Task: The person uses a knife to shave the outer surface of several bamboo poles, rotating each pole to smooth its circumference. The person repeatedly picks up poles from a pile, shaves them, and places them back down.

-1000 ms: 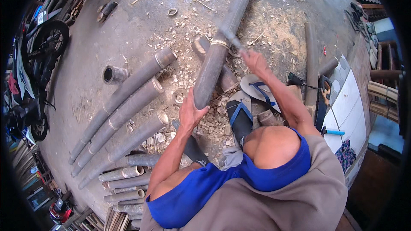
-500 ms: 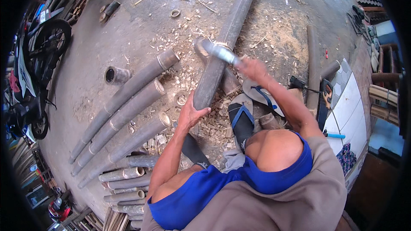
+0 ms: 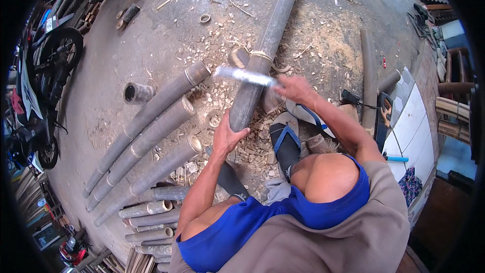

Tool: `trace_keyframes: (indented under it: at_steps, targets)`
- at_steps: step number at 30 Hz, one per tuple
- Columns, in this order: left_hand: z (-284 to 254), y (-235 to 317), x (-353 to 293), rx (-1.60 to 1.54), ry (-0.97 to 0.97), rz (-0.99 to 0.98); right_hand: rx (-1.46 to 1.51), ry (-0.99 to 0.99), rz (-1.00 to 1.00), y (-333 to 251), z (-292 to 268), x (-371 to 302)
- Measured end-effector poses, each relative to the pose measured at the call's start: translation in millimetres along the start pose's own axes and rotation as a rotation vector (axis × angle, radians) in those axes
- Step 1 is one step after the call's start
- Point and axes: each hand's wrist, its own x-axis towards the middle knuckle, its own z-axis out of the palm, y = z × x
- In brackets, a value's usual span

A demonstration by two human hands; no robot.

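A long dark bamboo pole point(image 3: 251, 83) runs from the top of the view toward me, its near end raised over a short bamboo piece point(image 3: 272, 100) on the floor. My left hand point(image 3: 227, 134) is closed round the pole's near end, thumb on the right. In my right hand point(image 3: 295, 89) is a machete, its bright blade point(image 3: 242, 76) smeared by motion. The blade lies across the view of the pole, nearer to me than a pale scraped ring point(image 3: 261, 54) at a node. Whether it touches the pole I cannot tell.
Several cut bamboo poles point(image 3: 156, 126) lie at the left, with more stacked below them. Wood chips point(image 3: 262, 151) litter the floor round my sandalled foot point(image 3: 286, 139). A handsaw point(image 3: 385, 111) rests at the right by white tiles point(image 3: 406, 121). A motorbike point(image 3: 58, 50) stands far left.
The machete has swung toward me and its blade now points left, off the pale ring. My right hand has come slightly lower and left. My left hand keeps its hold.
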Motion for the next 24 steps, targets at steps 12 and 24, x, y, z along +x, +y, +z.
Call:
trace_keyframes:
  at_steps: [12,24]
  targets:
    - [6,14,-4,0.050,-0.009,-0.017,0.214,0.123,0.186,49,12,29]
    - [9,8,-7,0.180,0.052,0.001,-0.017,-0.017,-0.019,18,8,7]
